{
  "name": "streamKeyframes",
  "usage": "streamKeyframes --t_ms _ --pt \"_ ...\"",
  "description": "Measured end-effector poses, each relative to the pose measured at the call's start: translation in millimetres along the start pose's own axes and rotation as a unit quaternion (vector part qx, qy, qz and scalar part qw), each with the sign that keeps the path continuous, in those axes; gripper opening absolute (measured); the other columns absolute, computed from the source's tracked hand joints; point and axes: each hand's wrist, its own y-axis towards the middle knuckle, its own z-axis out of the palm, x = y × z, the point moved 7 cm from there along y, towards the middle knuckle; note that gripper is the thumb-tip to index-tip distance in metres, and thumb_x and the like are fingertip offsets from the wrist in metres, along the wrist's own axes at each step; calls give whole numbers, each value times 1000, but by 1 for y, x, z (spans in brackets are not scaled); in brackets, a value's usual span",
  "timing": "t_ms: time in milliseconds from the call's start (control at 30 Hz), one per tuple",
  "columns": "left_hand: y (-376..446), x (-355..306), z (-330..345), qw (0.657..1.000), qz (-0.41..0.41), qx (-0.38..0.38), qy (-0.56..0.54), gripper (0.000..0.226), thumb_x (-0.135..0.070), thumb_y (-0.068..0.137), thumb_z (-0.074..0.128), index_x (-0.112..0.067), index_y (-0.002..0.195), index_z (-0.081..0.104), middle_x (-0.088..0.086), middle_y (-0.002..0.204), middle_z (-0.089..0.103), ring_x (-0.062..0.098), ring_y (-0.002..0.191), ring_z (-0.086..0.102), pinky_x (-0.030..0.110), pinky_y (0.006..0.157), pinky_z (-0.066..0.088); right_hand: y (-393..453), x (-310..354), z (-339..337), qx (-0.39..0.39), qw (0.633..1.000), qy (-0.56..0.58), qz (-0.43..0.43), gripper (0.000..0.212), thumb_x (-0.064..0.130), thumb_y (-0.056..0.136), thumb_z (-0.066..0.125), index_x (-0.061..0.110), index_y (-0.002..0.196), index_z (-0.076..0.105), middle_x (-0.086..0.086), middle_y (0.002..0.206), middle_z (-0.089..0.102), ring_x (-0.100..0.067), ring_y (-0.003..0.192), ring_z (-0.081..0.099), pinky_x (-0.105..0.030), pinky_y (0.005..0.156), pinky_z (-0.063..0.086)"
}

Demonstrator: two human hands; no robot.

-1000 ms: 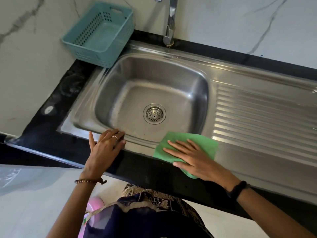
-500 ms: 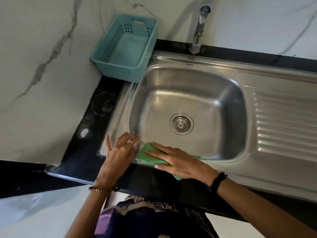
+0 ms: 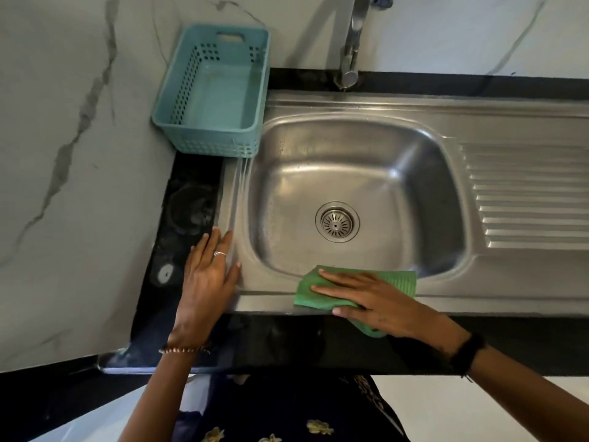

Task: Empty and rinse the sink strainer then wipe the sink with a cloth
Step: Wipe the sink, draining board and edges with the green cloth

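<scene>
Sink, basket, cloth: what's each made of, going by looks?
Sink: likely stainless steel, brushed; grey sheen, soft reflections, pressed drainboard ribs.
Basket: apparently moulded plastic, matte teal; perforated walls, cut-out handle.
Cloth: green fabric, possibly microfibre; fine ribbed weave, folds limply under the right hand. Exact fibre unclear.

head view, steeply down, seemingly close

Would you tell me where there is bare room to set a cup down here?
Bare: the ribbed drainboard right of the basin. Crowded: the front rim, under the right hand pressing the cloth, and the left corner, under the left hand.
</scene>
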Motion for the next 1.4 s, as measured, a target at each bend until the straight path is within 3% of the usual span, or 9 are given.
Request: streamKeyframes --t_ms 267,533,800,933,1033,1167,1267,1333,1400 --pt "8 5 -8 1000 10 -5 -19 55 -27 94 48 -12 143 30 7 150 33 22 140 26 34 115 23 63 52 10 25 998 -41 -44 55 50 96 32 45 146 10 10 159 -10 -17 147 8 -42 118 16" --pt "23 0 -12 999 25 -24 4 50 -32 96 42 -10 140 35 8 146 41 20 142 23 32 118 4 150 90 13 -93 992 -11 86 64 45 98 24 27 148 -12 -7 157 -23 -30 147 2 -55 112 21" --pt "76 -4 -10 1000 22 -12 4 53 -36 95 42 -10 140 34 9 147 39 21 143 19 34 117 -1 107 78 14 -105 994 12 -3 55 45 98 23 38 148 1 4 160 -5 -18 141 23 -35 104 29" --pt "88 -5 -11 999 16 -29 -7 52 -37 94 42 -11 139 37 8 146 41 20 143 20 34 118 -1 122 78 -2 -223 975 12 -12 49 37 95 30 29 144 32 -4 157 22 -24 135 41 -37 90 50" --pt "92 -8 -14 999 16 -37 -32 53 -41 95 37 -11 138 38 7 145 42 20 143 19 32 117 -3 163 79 0 -218 971 89 -34 56 27 98 19 16 150 3 -8 158 -12 -39 144 6 -33 87 54" --pt "93 -10 -14 998 14 -26 -53 67 -51 88 22 -11 140 35 6 147 39 19 144 16 30 116 -5 202 54 -14 -254 868 424 53 55 39 99 22 27 149 3 8 159 -9 -13 147 -2 -18 116 13" --pt "98 -8 -6 999 -6 -11 -47 61 -47 94 29 -15 145 22 3 155 24 15 145 7 32 116 -7 211 56 -26 -285 804 522 28 46 65 90 16 58 134 0 33 146 -14 -12 146 -12 -38 121 2" --pt "101 -9 0 999 -17 -3 -50 58 -38 97 33 -18 146 10 1 157 12 11 145 1 33 117 -8 216 50 -31 -306 768 561 33 55 65 89 18 48 140 3 20 154 -9 -14 147 -9 -41 121 2" --pt "103 -12 3 999 -20 6 -48 60 -38 96 32 -21 145 2 0 158 5 5 142 -5 32 117 -10 224 40 -35 -310 727 611 52 54 38 100 23 27 148 3 6 159 -4 -14 148 0 -44 122 7"
